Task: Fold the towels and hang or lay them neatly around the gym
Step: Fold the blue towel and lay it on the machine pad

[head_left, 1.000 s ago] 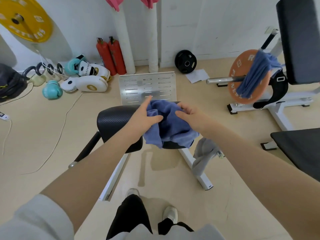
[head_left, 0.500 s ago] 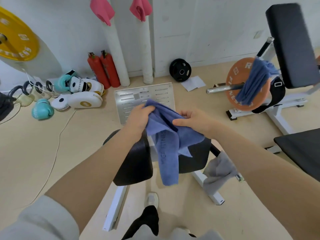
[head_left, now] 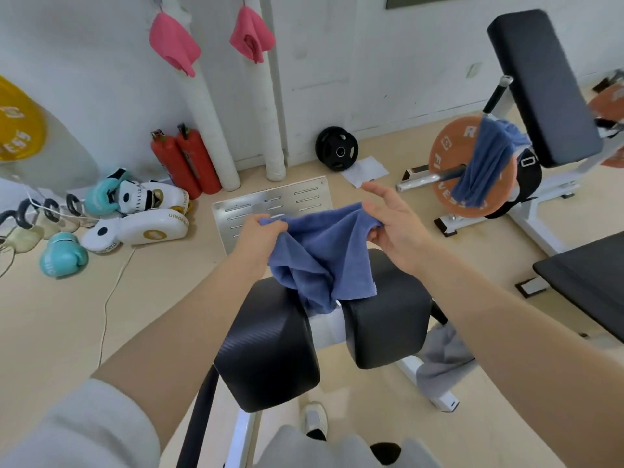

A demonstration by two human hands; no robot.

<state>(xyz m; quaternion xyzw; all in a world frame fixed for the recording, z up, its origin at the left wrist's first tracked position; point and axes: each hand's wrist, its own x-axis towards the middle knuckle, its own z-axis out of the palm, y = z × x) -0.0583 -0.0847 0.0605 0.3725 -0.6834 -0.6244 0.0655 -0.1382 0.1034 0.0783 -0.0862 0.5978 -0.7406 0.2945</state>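
A blue towel (head_left: 320,255) hangs bunched between my two hands above the black pads (head_left: 270,346) of a gym machine. My left hand (head_left: 258,234) grips its left top corner. My right hand (head_left: 393,224) pinches the right top edge with the thumb and lower fingers, while the upper fingers spread out. A second blue towel (head_left: 483,163) is draped over an orange weight plate (head_left: 449,184) on the right. Two pink towels (head_left: 174,42) (head_left: 251,32) hang on the white wall posts. A grey towel (head_left: 442,359) hangs low on the machine frame.
Red fire extinguishers (head_left: 184,160), boxing gloves and pads (head_left: 135,217) and kettlebells (head_left: 27,228) line the left wall. A metal plate (head_left: 304,194) and a black weight disc (head_left: 336,148) lie ahead. A black bench (head_left: 591,282) stands at right. A cable (head_left: 108,298) runs across the floor.
Both hands lifted the blue towel off the pads and pulled apart, spreading its top edge wider. My right hand's fingers have opened out. The view has tilted upward.
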